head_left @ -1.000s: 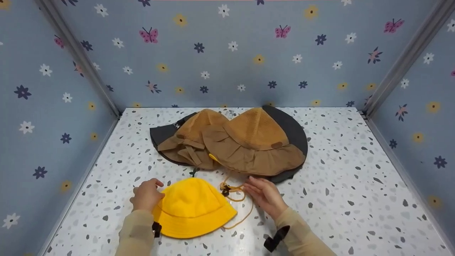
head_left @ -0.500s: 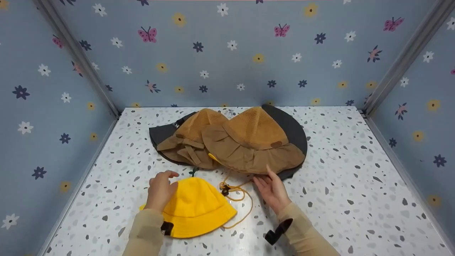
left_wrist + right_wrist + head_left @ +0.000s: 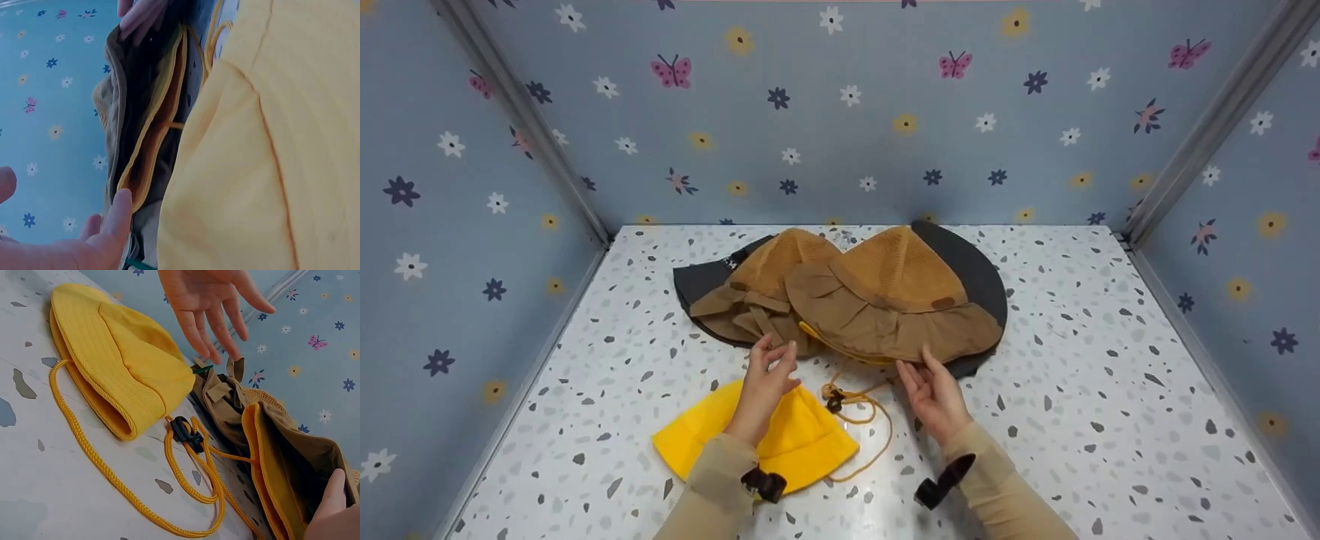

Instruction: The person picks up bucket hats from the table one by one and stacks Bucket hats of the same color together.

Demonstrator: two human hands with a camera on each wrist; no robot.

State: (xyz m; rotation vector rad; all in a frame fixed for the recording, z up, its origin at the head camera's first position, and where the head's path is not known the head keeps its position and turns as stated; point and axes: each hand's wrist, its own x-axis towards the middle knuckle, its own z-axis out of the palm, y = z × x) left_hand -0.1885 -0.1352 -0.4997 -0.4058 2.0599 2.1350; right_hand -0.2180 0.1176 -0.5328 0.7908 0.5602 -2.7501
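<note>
A yellow bucket hat (image 3: pixel 690 435) lies at the front, with a yellow cord (image 3: pixel 889 431) and a dark cord stopper (image 3: pixel 185 433) beside it. My left hand (image 3: pixel 765 394) hovers over this hat, fingers spread and holding nothing. My right hand (image 3: pixel 936 397) pinches the front brim of the right-hand brown sun hat (image 3: pixel 900 274), thumb above and fingers below, lifting it slightly. Beneath that brim, the edge of another yellow hat (image 3: pixel 261 467) shows, mostly hidden. To the left, a second brown sun hat (image 3: pixel 791 262) with a fabric bow partly lies under the first.
Dark hats show behind the brown ones: a dark brim (image 3: pixel 982 277) at right and a dark hat (image 3: pixel 699 289) with white lettering at left. The speckled white tabletop (image 3: pixel 1095 375) is bounded by flower-patterned panels (image 3: pixel 840 112) at back and sides.
My left hand has left the yellow hat's left side and moved right and forward above it. My right hand has moved from the cord to the brown brim, which has risen slightly, showing yellow beneath.
</note>
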